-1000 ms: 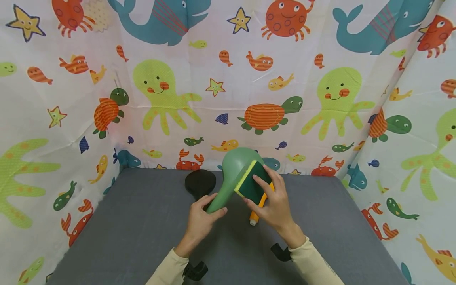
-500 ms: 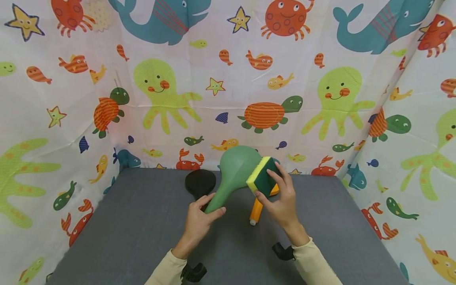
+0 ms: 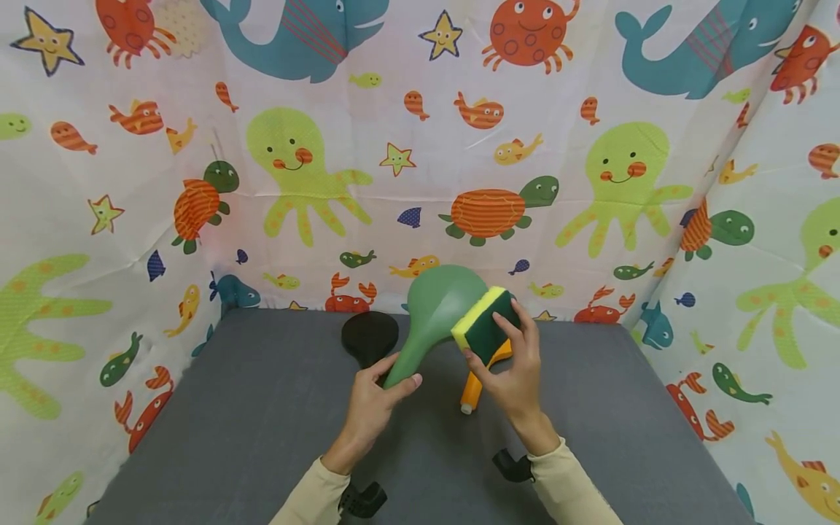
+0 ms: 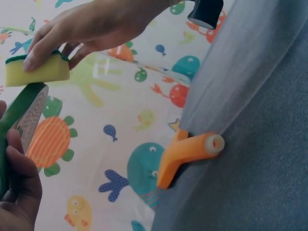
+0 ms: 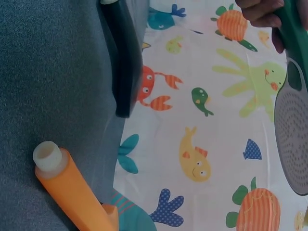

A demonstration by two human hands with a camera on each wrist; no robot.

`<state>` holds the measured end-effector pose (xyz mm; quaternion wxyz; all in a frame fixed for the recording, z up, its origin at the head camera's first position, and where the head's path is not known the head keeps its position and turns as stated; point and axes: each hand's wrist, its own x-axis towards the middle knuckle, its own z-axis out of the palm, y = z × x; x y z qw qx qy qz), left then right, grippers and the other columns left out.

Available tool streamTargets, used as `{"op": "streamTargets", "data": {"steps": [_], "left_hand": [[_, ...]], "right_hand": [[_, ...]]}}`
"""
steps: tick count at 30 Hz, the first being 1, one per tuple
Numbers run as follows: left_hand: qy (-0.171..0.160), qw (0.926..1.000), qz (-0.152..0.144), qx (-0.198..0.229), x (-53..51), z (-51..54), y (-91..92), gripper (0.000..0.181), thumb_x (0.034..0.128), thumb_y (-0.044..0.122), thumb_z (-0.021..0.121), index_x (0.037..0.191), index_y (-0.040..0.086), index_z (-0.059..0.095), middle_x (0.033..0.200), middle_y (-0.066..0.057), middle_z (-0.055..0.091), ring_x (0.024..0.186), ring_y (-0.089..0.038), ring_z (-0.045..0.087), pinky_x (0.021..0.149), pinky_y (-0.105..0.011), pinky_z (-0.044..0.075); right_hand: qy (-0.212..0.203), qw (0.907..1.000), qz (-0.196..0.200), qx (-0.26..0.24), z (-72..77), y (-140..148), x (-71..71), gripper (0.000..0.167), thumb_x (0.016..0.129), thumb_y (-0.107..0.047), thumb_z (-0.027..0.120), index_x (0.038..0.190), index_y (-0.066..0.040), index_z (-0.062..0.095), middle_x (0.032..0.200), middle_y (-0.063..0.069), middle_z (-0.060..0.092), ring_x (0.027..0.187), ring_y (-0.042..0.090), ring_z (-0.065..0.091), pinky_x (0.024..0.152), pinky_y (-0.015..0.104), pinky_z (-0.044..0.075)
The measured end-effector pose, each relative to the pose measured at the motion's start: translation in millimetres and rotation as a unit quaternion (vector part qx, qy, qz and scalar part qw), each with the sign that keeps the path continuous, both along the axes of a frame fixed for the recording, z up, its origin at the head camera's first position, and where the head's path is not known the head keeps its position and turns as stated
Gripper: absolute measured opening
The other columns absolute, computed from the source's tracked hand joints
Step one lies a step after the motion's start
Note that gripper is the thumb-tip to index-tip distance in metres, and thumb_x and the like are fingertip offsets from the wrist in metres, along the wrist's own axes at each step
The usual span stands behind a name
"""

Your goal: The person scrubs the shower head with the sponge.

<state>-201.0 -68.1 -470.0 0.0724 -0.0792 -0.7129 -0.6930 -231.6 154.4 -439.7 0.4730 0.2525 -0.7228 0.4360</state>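
Note:
Gripped by its handle in my left hand (image 3: 369,405) is a green shower head (image 3: 442,299), raised above the table and tilted up to the right. Its rounded back shows in the head view; the right wrist view shows its grey face (image 5: 293,125) dotted with small holes. My right hand (image 3: 515,375) pinches a yellow sponge (image 3: 487,332) with a dark green scouring side between thumb and fingers. The sponge's yellow side faces the shower head's right edge. In the left wrist view the sponge (image 4: 41,73) appears to meet the shower head's rim (image 4: 36,91).
A black shower head (image 3: 370,335) lies on the grey table (image 3: 262,437) behind my left hand. An orange shower head (image 3: 471,392) lies beneath the sponge, partly covered by it and my right hand. A sea-animal patterned curtain (image 3: 394,219) hangs around the table's back and sides.
The sponge has moved right from over the shower head's side to its right edge, and its yellow side shows more. The left hand keeps its hold on the handle, nearly still.

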Motion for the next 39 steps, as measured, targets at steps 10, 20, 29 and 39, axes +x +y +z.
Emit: {"op": "streamTargets", "data": {"steps": [10, 20, 29, 39], "left_hand": [[-0.012, 0.9972, -0.052, 0.052, -2.9, 1.2, 2.7, 0.045, 0.0867, 0.029, 0.076, 0.128, 0.017, 0.064, 0.079, -0.018, 0.063, 0.060, -0.015, 0.059, 0.049, -0.027, 0.049], [-0.043, 0.9878, -0.122, 0.086, -4.6, -2.9, 1.1, 0.050, 0.0968, 0.037, 0.061, 0.139, 0.012, 0.051, 0.097, -0.007, 0.062, 0.071, -0.011, 0.055, 0.056, -0.022, 0.047], [-0.092, 0.9514, -0.261, 0.134, -8.5, -8.7, -11.0, 0.054, 0.1036, 0.027, 0.049, 0.152, 0.011, 0.031, 0.120, -0.006, 0.056, 0.097, -0.012, 0.060, 0.089, -0.028, 0.054], [-0.122, 0.9314, -0.301, 0.164, -7.2, -9.8, -19.8, 0.056, 0.1038, 0.020, 0.049, 0.155, 0.016, 0.026, 0.128, -0.006, 0.053, 0.112, -0.014, 0.057, 0.100, -0.031, 0.050]], "right_hand": [[0.012, 0.9975, -0.045, 0.053, -23.8, -1.5, -9.3, 0.066, 0.084, -0.055, 0.070, 0.130, -0.009, 0.061, 0.150, 0.023, 0.039, 0.129, 0.042, 0.043, 0.096, 0.048, 0.050], [0.018, 0.9955, -0.042, 0.083, -21.6, 0.3, -13.5, 0.065, 0.085, -0.056, 0.068, 0.129, -0.009, 0.062, 0.148, 0.023, 0.041, 0.126, 0.042, 0.044, 0.089, 0.059, 0.049], [0.006, 0.9941, -0.033, 0.103, -17.4, 8.8, -20.0, 0.065, 0.085, -0.058, 0.067, 0.130, -0.012, 0.063, 0.148, 0.020, 0.043, 0.125, 0.042, 0.044, 0.087, 0.063, 0.048], [-0.017, 0.9924, -0.026, 0.119, -18.8, 11.1, -18.7, 0.068, 0.085, -0.065, 0.062, 0.129, -0.013, 0.063, 0.147, 0.020, 0.044, 0.124, 0.041, 0.044, 0.088, 0.063, 0.049]]}}
